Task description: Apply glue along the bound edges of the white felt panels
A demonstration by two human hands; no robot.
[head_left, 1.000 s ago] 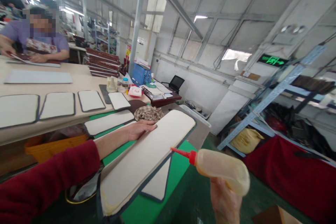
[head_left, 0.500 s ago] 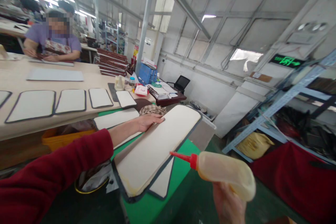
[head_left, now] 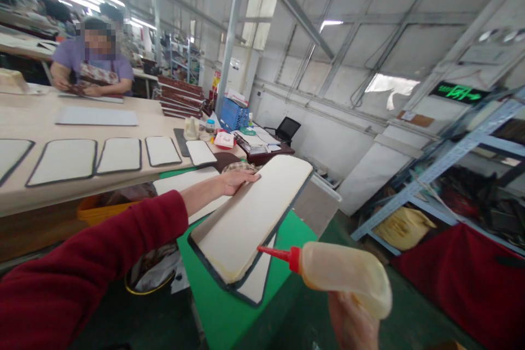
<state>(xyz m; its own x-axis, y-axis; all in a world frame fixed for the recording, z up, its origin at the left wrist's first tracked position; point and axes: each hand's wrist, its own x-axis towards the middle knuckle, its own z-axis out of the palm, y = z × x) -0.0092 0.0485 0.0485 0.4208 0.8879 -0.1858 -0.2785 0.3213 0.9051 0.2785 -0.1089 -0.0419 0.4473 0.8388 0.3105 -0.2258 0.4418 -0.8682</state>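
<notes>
Both our hands are full: long white panel (head_left: 254, 213) in the left hand (head_left: 240, 180), squeeze bottle (head_left: 344, 273) in the right hand (head_left: 355, 322).
So we've got the panel over the green work surface (head_left: 205, 301), long axis running near left to far right, our left hand closed on its left long edge; can't tell how far the fingers wrap under. Orange bin (head_left: 96, 210) at left has clear plastic in it, the far blue crate (head_left: 233, 115) has papers on top, and the yellow-rimmed basket (head_left: 150, 291) at near left holds plastic bags. Our right hand's gripping the bottle from below, bottle nearly level, yellowish stuff inside, red nozzle (head_left: 281, 254) pointing left at the panel's right edge; can't tell if it touches.
</notes>
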